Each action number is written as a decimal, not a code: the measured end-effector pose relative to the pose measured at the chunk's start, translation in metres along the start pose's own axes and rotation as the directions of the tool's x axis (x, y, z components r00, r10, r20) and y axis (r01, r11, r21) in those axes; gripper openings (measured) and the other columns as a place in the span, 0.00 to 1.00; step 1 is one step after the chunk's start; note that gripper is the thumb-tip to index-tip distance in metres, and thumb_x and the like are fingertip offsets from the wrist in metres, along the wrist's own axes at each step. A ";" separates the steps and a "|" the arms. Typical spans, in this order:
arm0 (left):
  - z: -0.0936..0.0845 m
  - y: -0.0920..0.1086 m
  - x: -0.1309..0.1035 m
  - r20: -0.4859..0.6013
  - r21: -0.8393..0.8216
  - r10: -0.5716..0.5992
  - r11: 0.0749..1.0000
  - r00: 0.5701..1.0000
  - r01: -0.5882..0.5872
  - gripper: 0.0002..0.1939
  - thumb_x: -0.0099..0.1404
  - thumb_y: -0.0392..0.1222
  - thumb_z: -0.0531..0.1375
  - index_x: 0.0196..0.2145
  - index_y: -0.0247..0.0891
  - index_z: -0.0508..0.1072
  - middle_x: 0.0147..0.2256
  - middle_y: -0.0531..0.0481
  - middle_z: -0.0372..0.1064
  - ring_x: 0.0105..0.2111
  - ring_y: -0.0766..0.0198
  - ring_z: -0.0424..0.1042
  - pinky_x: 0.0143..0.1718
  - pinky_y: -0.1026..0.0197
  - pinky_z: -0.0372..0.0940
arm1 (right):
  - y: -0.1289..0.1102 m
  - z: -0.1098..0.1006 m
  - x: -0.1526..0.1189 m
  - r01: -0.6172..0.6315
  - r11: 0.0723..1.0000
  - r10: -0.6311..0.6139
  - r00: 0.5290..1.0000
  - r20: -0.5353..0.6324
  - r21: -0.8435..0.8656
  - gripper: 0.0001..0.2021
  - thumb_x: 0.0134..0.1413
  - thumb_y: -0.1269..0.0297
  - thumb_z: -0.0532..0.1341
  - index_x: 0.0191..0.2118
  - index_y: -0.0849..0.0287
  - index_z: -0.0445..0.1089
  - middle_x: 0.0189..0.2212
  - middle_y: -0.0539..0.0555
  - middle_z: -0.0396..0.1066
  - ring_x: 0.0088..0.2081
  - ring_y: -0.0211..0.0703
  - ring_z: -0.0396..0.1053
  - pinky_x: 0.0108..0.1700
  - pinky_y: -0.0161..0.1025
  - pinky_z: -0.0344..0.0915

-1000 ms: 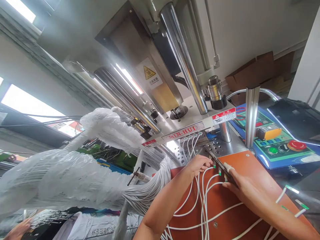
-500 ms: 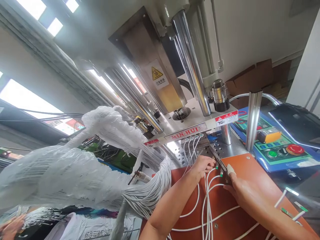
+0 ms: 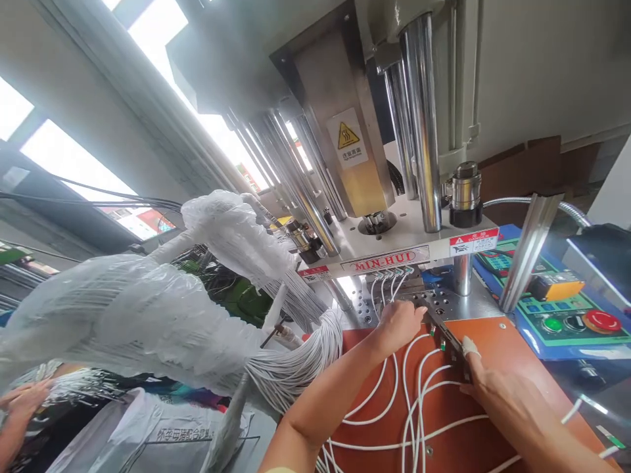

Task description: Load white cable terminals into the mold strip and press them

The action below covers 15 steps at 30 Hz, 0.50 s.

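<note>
Over the orange-brown work surface (image 3: 473, 420), my right hand (image 3: 493, 384) holds the near end of a long dark metal strip (image 3: 449, 343), with a white cover on one finger. White cables (image 3: 419, 401) with small green ends run to this strip. My left hand (image 3: 401, 323) is beside the strip's far end, its fingers bent together; whatever they may hold is too small to make out. Behind it, more white cables (image 3: 393, 284) reach a metal block beneath the press plate (image 3: 389, 263).
A tall press with a heat-warning label (image 3: 348, 138) stands ahead. Plastic-wrapped cable bundles (image 3: 123, 309) hang at the left. A control box (image 3: 566, 315) with a red button is at the right. Another person's hand (image 3: 24, 401) shows at the lower left.
The view has shifted, so the press appears farther right. My left hand has moved toward the far end of the strip. My right hand still holds the strip.
</note>
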State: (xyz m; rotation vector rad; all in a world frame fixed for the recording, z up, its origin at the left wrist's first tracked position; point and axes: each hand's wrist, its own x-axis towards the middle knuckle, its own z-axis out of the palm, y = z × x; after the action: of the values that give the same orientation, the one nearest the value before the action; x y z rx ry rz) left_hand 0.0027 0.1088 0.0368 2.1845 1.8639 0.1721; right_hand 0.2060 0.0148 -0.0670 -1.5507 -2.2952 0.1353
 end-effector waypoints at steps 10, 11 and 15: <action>-0.011 -0.079 -0.022 -0.226 -0.752 -0.419 0.649 0.879 0.116 0.06 0.66 0.41 0.62 0.32 0.39 0.70 0.31 0.51 0.70 0.36 0.62 0.69 0.41 0.61 0.60 | 0.015 -0.042 0.041 0.116 0.975 -0.081 0.980 0.184 -0.190 0.23 0.53 0.60 0.63 0.55 0.61 0.69 0.22 0.53 0.74 0.27 0.57 0.76 0.26 0.41 0.57; -0.011 -0.085 -0.021 -0.148 -0.853 -0.473 0.505 0.869 0.130 0.07 0.65 0.41 0.63 0.33 0.39 0.68 0.32 0.52 0.69 0.36 0.63 0.69 0.40 0.62 0.60 | 0.014 -0.044 0.059 0.128 0.973 -0.108 0.988 0.111 -0.192 0.21 0.56 0.56 0.61 0.54 0.60 0.70 0.28 0.56 0.76 0.31 0.56 0.77 0.28 0.42 0.61; -0.004 -0.088 -0.011 0.123 -0.966 -0.447 0.150 0.886 0.209 0.12 0.66 0.47 0.63 0.35 0.38 0.65 0.31 0.51 0.69 0.31 0.64 0.71 0.37 0.62 0.65 | -0.014 -0.042 0.160 0.203 0.973 -0.220 0.960 -0.173 -0.111 0.18 0.62 0.54 0.55 0.48 0.61 0.72 0.46 0.65 0.75 0.47 0.59 0.74 0.44 0.48 0.68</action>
State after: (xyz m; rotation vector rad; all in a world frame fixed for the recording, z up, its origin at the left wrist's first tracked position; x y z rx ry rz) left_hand -0.0835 0.1109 0.0169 0.8155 1.5001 1.1621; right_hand 0.1553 0.1501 0.0150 -1.2872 -2.3269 -0.1656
